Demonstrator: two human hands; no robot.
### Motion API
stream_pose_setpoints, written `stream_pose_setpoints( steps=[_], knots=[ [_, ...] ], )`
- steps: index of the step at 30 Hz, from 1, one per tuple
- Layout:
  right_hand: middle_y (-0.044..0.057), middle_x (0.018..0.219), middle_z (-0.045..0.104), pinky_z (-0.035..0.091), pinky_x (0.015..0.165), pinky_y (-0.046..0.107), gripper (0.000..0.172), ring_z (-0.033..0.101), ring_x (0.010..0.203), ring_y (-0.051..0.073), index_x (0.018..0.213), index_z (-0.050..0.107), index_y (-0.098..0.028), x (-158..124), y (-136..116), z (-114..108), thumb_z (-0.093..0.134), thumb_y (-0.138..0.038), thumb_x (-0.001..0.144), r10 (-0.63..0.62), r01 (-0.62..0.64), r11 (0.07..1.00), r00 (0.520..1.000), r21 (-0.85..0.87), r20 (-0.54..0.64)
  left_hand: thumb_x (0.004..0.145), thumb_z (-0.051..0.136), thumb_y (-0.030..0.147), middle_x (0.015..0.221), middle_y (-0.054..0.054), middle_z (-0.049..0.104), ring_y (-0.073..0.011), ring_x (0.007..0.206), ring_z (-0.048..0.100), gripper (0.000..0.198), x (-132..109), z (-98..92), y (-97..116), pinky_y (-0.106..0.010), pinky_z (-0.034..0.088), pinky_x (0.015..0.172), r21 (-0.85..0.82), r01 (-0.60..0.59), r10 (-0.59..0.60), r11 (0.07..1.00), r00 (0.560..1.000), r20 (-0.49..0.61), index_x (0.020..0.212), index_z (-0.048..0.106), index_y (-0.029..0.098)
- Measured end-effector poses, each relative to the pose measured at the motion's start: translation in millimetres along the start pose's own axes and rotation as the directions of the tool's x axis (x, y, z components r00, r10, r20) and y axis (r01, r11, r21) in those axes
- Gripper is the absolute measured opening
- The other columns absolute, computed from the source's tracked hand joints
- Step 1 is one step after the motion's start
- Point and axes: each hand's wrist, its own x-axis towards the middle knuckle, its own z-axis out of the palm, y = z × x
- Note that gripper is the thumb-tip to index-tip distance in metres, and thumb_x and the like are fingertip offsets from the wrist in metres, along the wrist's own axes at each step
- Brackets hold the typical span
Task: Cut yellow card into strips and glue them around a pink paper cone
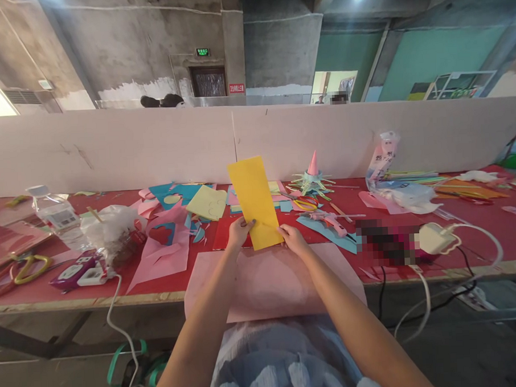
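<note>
A yellow sheet of paper (253,199), long and rectangular, is held up and slightly tilted above the table. My left hand (241,233) pinches its lower left edge, with the thumb over the front. At its lower right edge, my right hand (292,237) grips the same sheet between thumb and fingers. Below my hands lies a large pink paper sheet (270,284), hanging a little over the table's front edge. Behind the yellow sheet is a red sheet or board (225,232), partly hidden by it.
On the right lie a pink glue gun (334,224), scissors (305,203), a paper craft with a pink cone (312,165) and a white charger (435,238) with cables. At left are cut pink paper (166,251), a plastic bottle (53,208) and yellow-handled scissors (32,268). A white partition (174,143) stands behind.
</note>
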Motion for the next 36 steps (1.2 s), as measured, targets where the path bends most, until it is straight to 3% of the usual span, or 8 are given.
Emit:
stream_pose_setpoints(
  steps=[5,9,14,21,25,30,36],
  knots=[
    [0.001,0.061,0.052,0.034,0.057,0.025,0.036,0.046,0.06,0.016,0.064,0.051,-0.022,4,2,2,0.048,-0.056,0.076,-0.152,0.139,0.986,0.977,-0.091,-0.15,0.061,0.071,0.046,0.095,-0.01,0.07,-0.0251,0.089,0.065,0.047,0,0.2,0,-0.037,0.051,0.079,0.017,-0.014,0.014,1.0,1.0,-0.014,0.094,0.064,0.014],
    [0.0,0.059,0.053,0.035,0.054,0.025,0.039,0.047,0.058,0.015,0.067,0.053,-0.022,2,-2,-2,0.045,-0.058,0.078,-0.107,0.107,0.994,0.985,-0.007,-0.134,0.056,0.073,0.049,0.094,-0.009,0.07,-0.0257,0.089,0.065,0.051,-2,0.7,3,-0.038,0.051,0.08,-0.043,0.038,-0.038,0.998,0.999,0.002,0.093,0.064,0.014],
    [0.0,0.05,0.052,0.034,0.046,0.027,0.049,0.046,0.046,0.015,0.064,0.054,-0.021,0,-9,-12,0.04,-0.067,0.077,0.091,-0.051,0.964,0.985,0.262,-0.146,0.048,0.078,0.049,0.096,-0.011,0.07,-0.0273,0.092,0.064,0.057,-13,7.3,12,-0.038,0.051,0.082,-0.096,0.134,-0.116,0.986,0.978,0.172,0.089,0.065,0.012],
    [0.002,0.075,0.066,0.043,0.06,0.029,0.045,0.059,0.068,0.02,0.09,0.063,-0.02,-1,-11,-13,0.06,-0.058,0.066,0.05,-0.015,0.908,0.996,0.419,-0.071,0.05,0.08,0.042,0.094,-0.011,0.07,-0.028,0.09,0.064,0.053,-30,15.4,25,-0.04,0.05,0.082,-0.043,0.271,-0.227,0.962,0.874,0.431,0.091,0.067,0.01],
    [0.002,0.075,0.066,0.043,0.06,0.028,0.041,0.059,0.066,0.019,0.083,0.062,-0.019,0,-8,-12,0.064,-0.054,0.063,0.061,0.0,0.908,0.989,0.419,-0.134,0.049,0.081,0.039,0.091,-0.012,0.07,-0.0279,0.09,0.064,0.052,-32,15.8,26,-0.04,0.049,0.083,-0.042,0.323,-0.269,0.945,0.846,0.459,0.089,0.067,0.01],
    [0.0,0.057,0.059,0.041,0.055,0.028,0.04,0.056,0.058,0.018,0.073,0.061,-0.02,1,-8,-15,0.06,-0.059,0.064,0.09,0.013,0.917,0.967,0.399,-0.239,0.051,0.081,0.038,0.094,-0.014,0.069,-0.0282,0.09,0.064,0.049,-31,14.3,22,-0.041,0.049,0.084,-0.033,0.31,-0.259,0.95,0.842,0.474,0.089,0.067,0.009],
    [0.002,0.06,0.058,0.04,0.06,0.029,0.04,0.055,0.067,0.02,0.062,0.056,-0.019,-5,-21,-17,0.056,-0.058,0.068,0.066,0.035,0.962,0.932,0.272,-0.355,0.053,0.08,0.039,0.098,-0.014,0.069,-0.0279,0.09,0.064,0.049,-33,14.6,26,-0.04,0.049,0.082,-0.008,0.311,-0.271,0.95,0.841,0.467,0.089,0.066,0.009]
  ],
)
